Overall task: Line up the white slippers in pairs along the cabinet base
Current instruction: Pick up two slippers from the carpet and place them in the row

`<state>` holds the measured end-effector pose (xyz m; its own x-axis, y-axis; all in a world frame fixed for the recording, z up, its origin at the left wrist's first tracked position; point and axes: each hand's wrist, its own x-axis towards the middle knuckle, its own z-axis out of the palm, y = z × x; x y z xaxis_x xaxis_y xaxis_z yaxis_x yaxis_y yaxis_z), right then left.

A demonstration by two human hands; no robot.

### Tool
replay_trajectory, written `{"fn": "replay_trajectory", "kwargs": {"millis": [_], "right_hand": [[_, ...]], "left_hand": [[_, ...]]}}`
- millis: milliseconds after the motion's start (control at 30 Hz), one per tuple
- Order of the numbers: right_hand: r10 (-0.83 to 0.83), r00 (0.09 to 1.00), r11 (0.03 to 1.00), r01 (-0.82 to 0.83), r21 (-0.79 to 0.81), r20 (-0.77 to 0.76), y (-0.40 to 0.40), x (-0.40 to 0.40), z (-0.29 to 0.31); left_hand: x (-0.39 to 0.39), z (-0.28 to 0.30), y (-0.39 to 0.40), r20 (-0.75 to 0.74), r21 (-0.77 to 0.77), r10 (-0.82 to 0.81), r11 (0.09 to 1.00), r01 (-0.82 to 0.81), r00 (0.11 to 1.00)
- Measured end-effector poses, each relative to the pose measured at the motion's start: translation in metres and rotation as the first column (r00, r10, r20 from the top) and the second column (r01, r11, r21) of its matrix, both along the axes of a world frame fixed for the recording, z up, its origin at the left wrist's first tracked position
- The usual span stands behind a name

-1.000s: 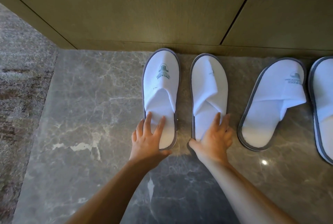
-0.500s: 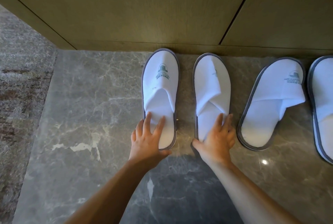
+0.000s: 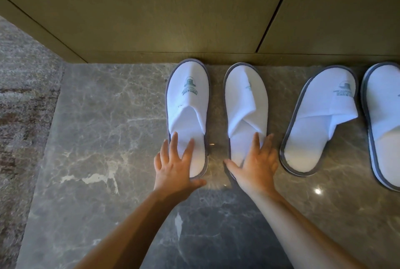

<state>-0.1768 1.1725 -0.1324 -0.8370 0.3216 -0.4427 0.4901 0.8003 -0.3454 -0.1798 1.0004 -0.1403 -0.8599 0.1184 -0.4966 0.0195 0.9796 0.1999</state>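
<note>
Slippers: four white, grey-trimmed, on marble floor (image 3: 91, 121), toes at cabinet base (image 3: 151, 57). Left hand (image 3: 175, 167) flat, fingers spread, on leftmost slipper (image 3: 187, 104) heel. Right hand (image 3: 257, 167) likewise spread on second slipper (image 3: 245, 100). Third slipper (image 3: 320, 121) tilted; fourth slipper (image 3: 385, 117) cut by frame.

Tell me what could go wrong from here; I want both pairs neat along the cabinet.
1. The right hand rests on the second slipper, close to the tilted third slipper; a sideways push could knock it further askew.
2. The second slipper's upper is folded over, so flat pressure may crease it.
3. The left hand presses only the first slipper's heel, so a push could swing its toe.
</note>
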Motion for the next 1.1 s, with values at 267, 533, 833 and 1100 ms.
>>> {"fn": "replay_trajectory", "kwargs": {"millis": [267,533,833,1100], "right_hand": [[-0.354,0.908,0.932,0.363,0.002,-0.225,0.073,0.011,0.021],[-0.477,0.878,0.879,0.475,-0.041,-0.041,0.097,-0.003,0.002],[-0.421,0.906,0.907,0.421,-0.008,-0.029,0.105,-0.003,-0.013],[-0.274,0.954,0.961,0.275,-0.013,-0.117,0.113,0.024,-0.018]], "left_hand": [[0.004,0.020,0.082,-0.015,0.169,-0.363,0.918,0.360,0.932],[-0.013,0.002,0.102,0.029,-0.039,-0.592,0.804,0.593,0.805],[-0.013,0.001,0.103,0.017,-0.043,-0.577,0.815,0.578,0.816],[-0.013,-0.001,0.101,0.019,-0.042,-0.579,0.814,0.579,0.815]]}}
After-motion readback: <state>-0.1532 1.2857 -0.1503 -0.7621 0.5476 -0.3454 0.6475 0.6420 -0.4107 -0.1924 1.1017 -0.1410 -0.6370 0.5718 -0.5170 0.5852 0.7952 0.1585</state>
